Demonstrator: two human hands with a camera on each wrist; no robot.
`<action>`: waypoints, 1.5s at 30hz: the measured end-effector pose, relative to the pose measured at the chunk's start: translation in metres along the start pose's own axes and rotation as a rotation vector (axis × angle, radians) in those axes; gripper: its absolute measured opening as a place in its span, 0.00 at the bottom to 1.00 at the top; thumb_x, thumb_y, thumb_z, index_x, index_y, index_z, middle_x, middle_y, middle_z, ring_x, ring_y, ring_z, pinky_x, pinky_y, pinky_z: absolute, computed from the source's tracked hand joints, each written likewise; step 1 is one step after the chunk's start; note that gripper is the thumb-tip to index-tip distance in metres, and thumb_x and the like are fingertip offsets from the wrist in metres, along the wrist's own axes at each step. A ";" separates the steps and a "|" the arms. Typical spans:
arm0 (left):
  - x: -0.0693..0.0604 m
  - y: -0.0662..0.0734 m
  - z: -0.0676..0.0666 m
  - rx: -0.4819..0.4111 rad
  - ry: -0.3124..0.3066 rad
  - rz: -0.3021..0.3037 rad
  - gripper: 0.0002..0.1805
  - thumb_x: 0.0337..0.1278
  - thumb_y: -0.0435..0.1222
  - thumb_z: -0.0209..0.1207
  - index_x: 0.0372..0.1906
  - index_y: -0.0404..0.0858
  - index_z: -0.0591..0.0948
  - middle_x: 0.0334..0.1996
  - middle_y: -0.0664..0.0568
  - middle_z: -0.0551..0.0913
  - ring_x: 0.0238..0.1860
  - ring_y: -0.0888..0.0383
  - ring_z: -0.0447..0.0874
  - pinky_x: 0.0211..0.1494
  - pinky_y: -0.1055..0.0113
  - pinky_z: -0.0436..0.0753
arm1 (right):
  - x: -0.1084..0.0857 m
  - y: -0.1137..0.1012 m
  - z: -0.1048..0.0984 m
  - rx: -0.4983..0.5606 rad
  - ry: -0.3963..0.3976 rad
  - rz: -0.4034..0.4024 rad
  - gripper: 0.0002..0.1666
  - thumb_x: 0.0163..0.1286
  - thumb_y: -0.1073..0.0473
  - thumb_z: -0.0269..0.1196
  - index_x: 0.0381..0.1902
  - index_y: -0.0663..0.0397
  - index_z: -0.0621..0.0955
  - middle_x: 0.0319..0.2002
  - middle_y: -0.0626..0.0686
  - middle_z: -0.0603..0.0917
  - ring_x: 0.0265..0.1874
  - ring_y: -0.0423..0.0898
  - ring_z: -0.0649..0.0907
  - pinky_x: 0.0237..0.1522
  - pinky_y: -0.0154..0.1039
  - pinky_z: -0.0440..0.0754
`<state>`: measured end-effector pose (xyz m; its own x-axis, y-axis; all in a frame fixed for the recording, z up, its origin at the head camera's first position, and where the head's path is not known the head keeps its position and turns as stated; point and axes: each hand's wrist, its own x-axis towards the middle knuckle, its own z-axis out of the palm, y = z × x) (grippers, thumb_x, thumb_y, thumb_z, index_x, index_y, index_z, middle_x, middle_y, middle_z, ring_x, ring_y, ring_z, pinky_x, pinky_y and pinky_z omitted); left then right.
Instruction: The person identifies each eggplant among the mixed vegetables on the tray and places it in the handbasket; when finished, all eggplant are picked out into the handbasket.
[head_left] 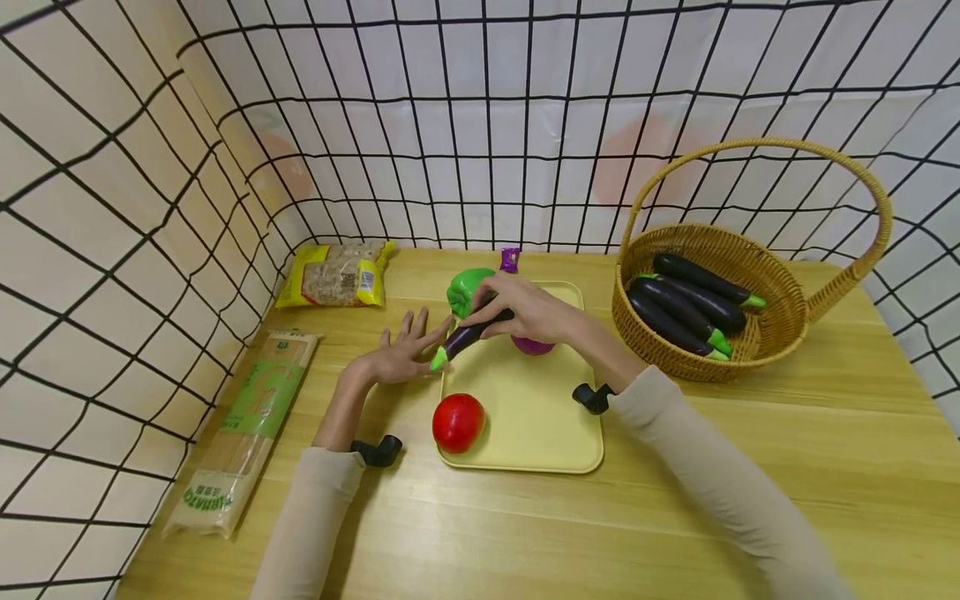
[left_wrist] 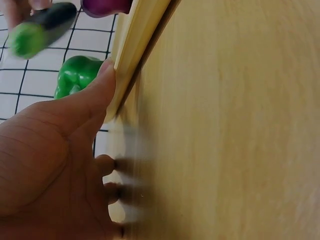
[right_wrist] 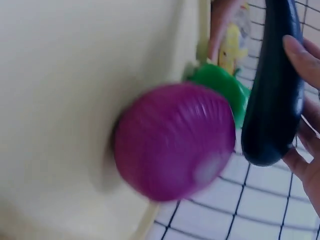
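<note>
My right hand [head_left: 521, 307] grips a dark purple eggplant [head_left: 467, 335] with a green stem end, held above the pale yellow tray [head_left: 525, 433]. In the right wrist view the eggplant [right_wrist: 275, 90] hangs beside a purple onion [right_wrist: 175, 142]. My left hand [head_left: 401, 350] lies with fingers spread at the tray's left edge; in the left wrist view its thumb [left_wrist: 95, 95] touches the tray rim. On the tray sit a green bell pepper [head_left: 467, 290] at the far left corner, the onion [head_left: 532, 344], partly hidden under my right arm, and a red tomato [head_left: 458, 423] at the near left.
At the right stands a wicker basket [head_left: 637, 329] with a tall handle, holding several eggplants [head_left: 693, 304]. A yellow bag of grains [head_left: 337, 275] and a noodle pack [head_left: 243, 425] lie on the left. A purple packet [head_left: 509, 259] sits behind the tray. Black wire mesh borders the table.
</note>
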<state>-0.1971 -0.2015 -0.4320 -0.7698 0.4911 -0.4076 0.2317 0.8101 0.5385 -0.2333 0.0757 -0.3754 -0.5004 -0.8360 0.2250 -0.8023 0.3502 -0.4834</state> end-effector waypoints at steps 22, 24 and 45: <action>-0.001 0.001 0.000 0.000 0.009 0.001 0.45 0.77 0.55 0.51 0.85 0.55 0.39 0.82 0.38 0.20 0.81 0.36 0.12 0.77 0.27 0.21 | -0.121 0.029 -0.123 -0.021 0.266 0.458 0.20 0.72 0.53 0.69 0.61 0.39 0.86 0.47 0.50 0.80 0.40 0.43 0.72 0.38 0.31 0.70; -0.002 0.002 0.000 0.002 0.005 0.001 0.45 0.77 0.55 0.51 0.85 0.55 0.39 0.82 0.38 0.20 0.81 0.36 0.12 0.77 0.27 0.21 | -0.131 0.033 -0.130 -0.019 0.253 0.525 0.20 0.73 0.50 0.68 0.61 0.38 0.86 0.49 0.50 0.80 0.40 0.44 0.71 0.38 0.31 0.69; -0.003 0.002 0.001 0.004 0.010 -0.007 0.46 0.76 0.56 0.52 0.85 0.55 0.40 0.82 0.37 0.21 0.82 0.35 0.13 0.77 0.27 0.21 | -0.198 0.094 -0.156 0.060 0.007 0.928 0.32 0.75 0.41 0.64 0.67 0.55 0.80 0.43 0.70 0.84 0.30 0.54 0.74 0.43 0.51 0.76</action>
<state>-0.1942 -0.2013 -0.4304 -0.7775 0.4821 -0.4039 0.2285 0.8148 0.5328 -0.2603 0.3403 -0.3334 -0.9355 -0.2298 -0.2684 -0.0622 0.8549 -0.5151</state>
